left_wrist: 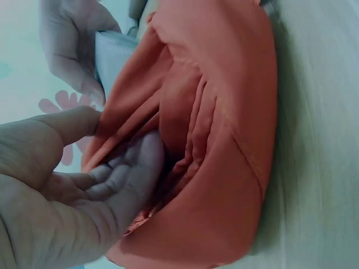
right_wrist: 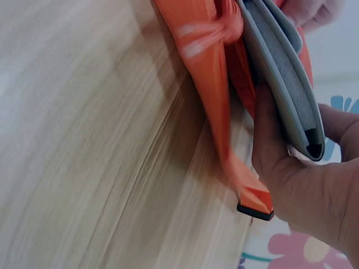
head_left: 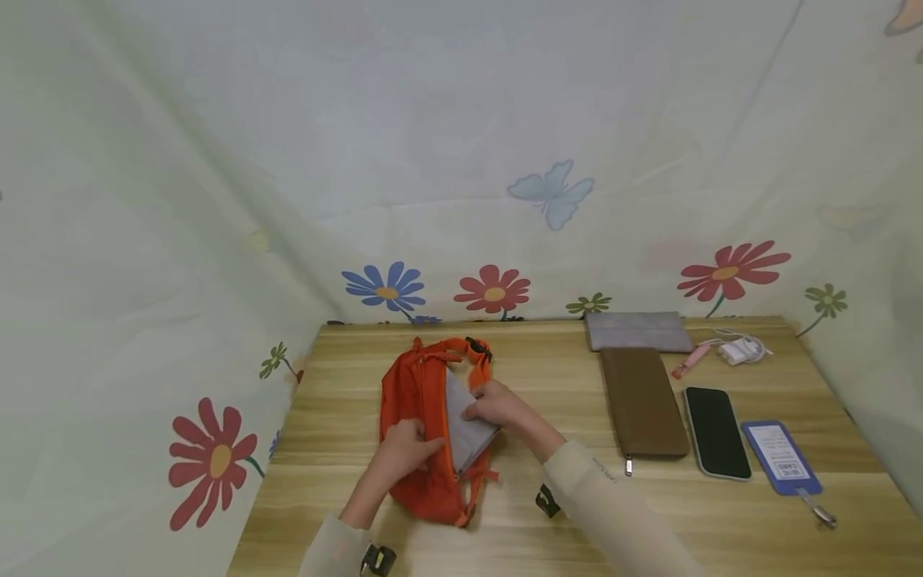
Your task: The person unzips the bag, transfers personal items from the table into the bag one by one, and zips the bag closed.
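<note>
An orange sling bag [head_left: 401, 393] lies on the table, its zipped opening facing right. My left hand [head_left: 406, 451] grips the bag's front fabric; in the left wrist view the thumb lies on the outside while the fingers tuck into a fold of the orange cloth [left_wrist: 224, 162]. A flat grey case [head_left: 465, 430] sits partly inside the opening. With thumb and fingers on either side, my right hand [head_left: 503, 409] holds that case by its outer end. The right wrist view shows the case's layered edge [right_wrist: 286, 73]; its inner end is hidden in the bag.
To the right lie a brown zip wallet [head_left: 644, 401], a phone [head_left: 717, 433] and a blue card holder [head_left: 782, 457] with a metal clip. Behind them are a grey pouch [head_left: 638, 331], a pink strap-like item [head_left: 691, 361] and a white charger [head_left: 741, 350]. Flowered cloth [head_left: 447, 160] encloses the table.
</note>
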### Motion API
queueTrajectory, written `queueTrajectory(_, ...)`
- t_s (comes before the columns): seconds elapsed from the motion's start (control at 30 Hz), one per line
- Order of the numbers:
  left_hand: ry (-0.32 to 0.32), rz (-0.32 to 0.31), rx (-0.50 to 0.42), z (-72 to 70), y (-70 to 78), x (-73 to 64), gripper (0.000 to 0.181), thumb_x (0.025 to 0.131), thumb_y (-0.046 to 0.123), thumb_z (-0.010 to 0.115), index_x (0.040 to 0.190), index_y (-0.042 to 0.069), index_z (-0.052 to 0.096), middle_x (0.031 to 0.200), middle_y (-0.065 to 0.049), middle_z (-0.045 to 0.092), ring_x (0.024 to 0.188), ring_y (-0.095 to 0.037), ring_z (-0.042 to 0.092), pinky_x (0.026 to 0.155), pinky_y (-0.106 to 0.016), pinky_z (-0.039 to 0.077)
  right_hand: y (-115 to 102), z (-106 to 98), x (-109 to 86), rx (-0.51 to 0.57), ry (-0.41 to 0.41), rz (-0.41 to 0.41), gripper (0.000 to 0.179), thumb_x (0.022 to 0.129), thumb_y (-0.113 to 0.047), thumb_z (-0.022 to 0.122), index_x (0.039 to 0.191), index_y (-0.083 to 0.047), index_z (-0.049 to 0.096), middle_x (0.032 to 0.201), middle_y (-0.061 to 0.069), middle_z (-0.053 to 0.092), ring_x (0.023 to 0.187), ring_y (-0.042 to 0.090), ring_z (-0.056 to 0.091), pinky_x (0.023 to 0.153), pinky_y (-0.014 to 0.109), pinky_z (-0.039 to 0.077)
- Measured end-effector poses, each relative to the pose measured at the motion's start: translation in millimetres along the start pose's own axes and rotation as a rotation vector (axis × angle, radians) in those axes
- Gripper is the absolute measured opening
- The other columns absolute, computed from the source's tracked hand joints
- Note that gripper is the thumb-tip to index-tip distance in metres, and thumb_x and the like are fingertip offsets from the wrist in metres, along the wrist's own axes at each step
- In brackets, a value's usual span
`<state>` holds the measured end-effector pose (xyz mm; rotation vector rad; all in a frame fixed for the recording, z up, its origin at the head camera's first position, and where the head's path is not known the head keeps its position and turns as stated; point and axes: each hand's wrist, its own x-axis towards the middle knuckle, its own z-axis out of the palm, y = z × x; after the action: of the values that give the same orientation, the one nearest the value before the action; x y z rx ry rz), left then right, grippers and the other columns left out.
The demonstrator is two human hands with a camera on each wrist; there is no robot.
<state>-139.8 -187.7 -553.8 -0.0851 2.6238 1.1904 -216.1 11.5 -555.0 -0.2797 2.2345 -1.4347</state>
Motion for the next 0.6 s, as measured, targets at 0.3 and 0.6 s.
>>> queueTrajectory(0.3,0.000,0.004,-0.251,-2.2,-2.2,-0.1,0.031,0.092,0.006,0.071,0.073,0.008,0.047,0.055,0.003,0.051,0.056,-0.014,0.065,0.055,-0.033,0.055,-7.4,18.6,1.9,-0.191,0.110,-0.031,0.009,0.082,-0.009,0.077,0.079,-0.002,0.071,0.068,0.003,0.062,0.058,0.012,0.056,0.052,0.024,0.046)
queueTrajectory(0.6,0.063,0.016,-0.095,-7.3,-9.8,-7.5,0.032,0.093,0.014,0.073,0.075,0.008,0.048,0.057,0.005,0.043,0.052,-0.008,0.050,0.050,-0.025,0.043,3.5,0.4,-9.0,-0.097,-0.172,-0.026,0.016,0.091,-0.014,0.073,0.080,-0.002,0.068,0.065,0.001,0.058,0.057,0.011,0.050,0.054,0.026,0.041)
